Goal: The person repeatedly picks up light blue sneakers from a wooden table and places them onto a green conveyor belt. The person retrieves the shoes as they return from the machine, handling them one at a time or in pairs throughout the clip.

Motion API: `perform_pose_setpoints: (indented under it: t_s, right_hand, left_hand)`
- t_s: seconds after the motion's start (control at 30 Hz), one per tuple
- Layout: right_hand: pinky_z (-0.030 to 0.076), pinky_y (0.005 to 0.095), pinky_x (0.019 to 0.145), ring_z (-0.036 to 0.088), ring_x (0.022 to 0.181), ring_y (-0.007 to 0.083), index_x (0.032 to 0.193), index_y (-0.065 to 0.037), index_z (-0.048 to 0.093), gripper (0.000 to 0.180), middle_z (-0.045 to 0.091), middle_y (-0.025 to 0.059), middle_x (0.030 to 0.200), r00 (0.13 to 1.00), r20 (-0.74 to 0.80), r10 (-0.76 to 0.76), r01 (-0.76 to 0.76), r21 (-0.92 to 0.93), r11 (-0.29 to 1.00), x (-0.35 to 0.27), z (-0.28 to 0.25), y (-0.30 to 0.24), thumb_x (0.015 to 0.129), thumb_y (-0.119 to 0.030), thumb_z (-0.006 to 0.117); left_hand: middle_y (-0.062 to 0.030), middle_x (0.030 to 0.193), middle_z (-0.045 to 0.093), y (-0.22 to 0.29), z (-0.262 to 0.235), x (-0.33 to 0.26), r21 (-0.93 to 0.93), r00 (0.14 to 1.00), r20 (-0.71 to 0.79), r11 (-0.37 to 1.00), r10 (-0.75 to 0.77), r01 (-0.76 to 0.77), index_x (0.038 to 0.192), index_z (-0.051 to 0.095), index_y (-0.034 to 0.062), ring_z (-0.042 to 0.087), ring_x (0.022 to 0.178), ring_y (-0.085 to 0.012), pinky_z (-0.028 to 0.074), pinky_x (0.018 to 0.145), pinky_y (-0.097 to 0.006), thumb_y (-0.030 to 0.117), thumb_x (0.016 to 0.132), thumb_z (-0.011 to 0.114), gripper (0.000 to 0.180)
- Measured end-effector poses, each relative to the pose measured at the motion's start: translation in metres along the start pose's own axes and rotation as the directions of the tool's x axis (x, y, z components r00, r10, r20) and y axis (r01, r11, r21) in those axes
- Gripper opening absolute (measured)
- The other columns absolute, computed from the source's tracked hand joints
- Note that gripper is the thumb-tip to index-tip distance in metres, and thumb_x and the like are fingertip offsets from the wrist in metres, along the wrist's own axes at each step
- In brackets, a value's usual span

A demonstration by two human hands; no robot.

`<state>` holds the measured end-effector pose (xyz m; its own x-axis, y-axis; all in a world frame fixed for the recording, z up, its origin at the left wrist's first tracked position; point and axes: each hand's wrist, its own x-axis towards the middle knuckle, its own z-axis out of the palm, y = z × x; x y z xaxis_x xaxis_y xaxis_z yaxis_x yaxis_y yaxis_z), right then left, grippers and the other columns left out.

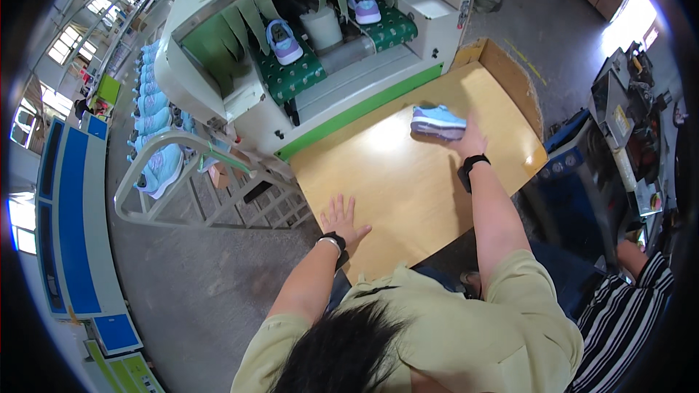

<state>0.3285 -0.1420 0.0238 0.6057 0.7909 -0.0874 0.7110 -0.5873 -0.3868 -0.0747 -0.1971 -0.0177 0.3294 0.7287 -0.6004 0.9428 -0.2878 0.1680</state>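
Observation:
A light blue and lilac sneaker (435,123) is on the wooden tabletop (408,204), toward its far side. My right hand (472,140) grips the sneaker at its right end; some of the fingers are hidden or blurred. Lower left, my left hand (342,220) is open, fingers spread over the table's near-left part, holding nothing. Beyond the table, two similar shoes, a left one (283,41) and a right one (363,4), sit on green dotted conveyor belts (293,73) at the machine's opening.
The white machine (196,22) with hanging green strips borders the table's far side. A metal rack frame (145,175) and rows of blue shoes (154,105) stand left. A cardboard edge (510,76) lines the table's far right. A person in a striped sleeve (619,320) is at lower right.

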Motion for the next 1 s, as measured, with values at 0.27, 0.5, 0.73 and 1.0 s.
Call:
perform_pose_setpoints:
  t_s: [0.27,0.5,0.73,1.0]
  right_hand:
    - [0.050,0.0496,0.088,0.062,0.105,0.0429,0.116,-0.002,0.057,0.045,0.062,0.0230,0.112,0.986,-0.075,-0.147,0.159,0.183,0.970,-0.068,0.057,0.006,0.086,-0.030,0.075]
    - [0.040,0.0493,0.109,0.046,0.131,0.0473,0.151,-0.028,0.045,0.081,0.039,0.0206,0.155,0.778,0.100,-0.621,0.629,-0.124,0.768,-0.120,0.015,0.017,0.078,-0.006,0.072]
    - [0.036,0.0470,0.114,0.037,0.138,0.0485,0.148,-0.003,0.043,0.060,0.015,0.0346,0.159,0.952,0.063,-0.300,0.188,0.652,0.735,-0.181,0.093,0.030,0.096,-0.023,0.064]
    - [0.023,0.0467,0.122,0.018,0.150,0.0468,0.157,-0.003,0.021,0.108,0.014,0.0323,0.161,0.909,0.208,-0.361,0.135,0.674,0.726,-0.199,0.111,-0.079,0.075,-0.033,0.086]
  left_hand:
    - [-0.0166,0.169,-0.014,0.005,-0.012,-0.008,-0.015,1.000,0.018,1.000,0.002,-0.001,0.164,-0.002,0.0194,-0.014,0.155,-0.0381,-0.001,0.121,-0.062,0.070,0.092,0.049,0.102]
    - [-0.0159,0.169,-0.016,0.002,-0.007,-0.010,-0.014,1.000,-0.008,1.000,-0.002,0.002,0.164,-0.003,0.0197,-0.016,0.155,-0.0371,-0.002,0.121,-0.062,0.069,0.092,0.050,0.103]
    - [-0.0164,0.169,-0.015,0.006,-0.004,-0.007,0.017,0.999,-0.035,1.000,0.020,-0.019,0.164,-0.003,0.0186,-0.015,0.155,-0.0379,-0.002,0.121,-0.063,0.070,0.092,0.049,0.102]
    - [-0.0177,0.169,-0.014,-0.009,0.016,0.009,0.067,1.000,-0.028,0.998,0.004,-0.002,0.164,-0.004,0.0189,-0.013,0.155,-0.0403,0.003,0.119,-0.066,0.081,0.084,0.050,0.115]
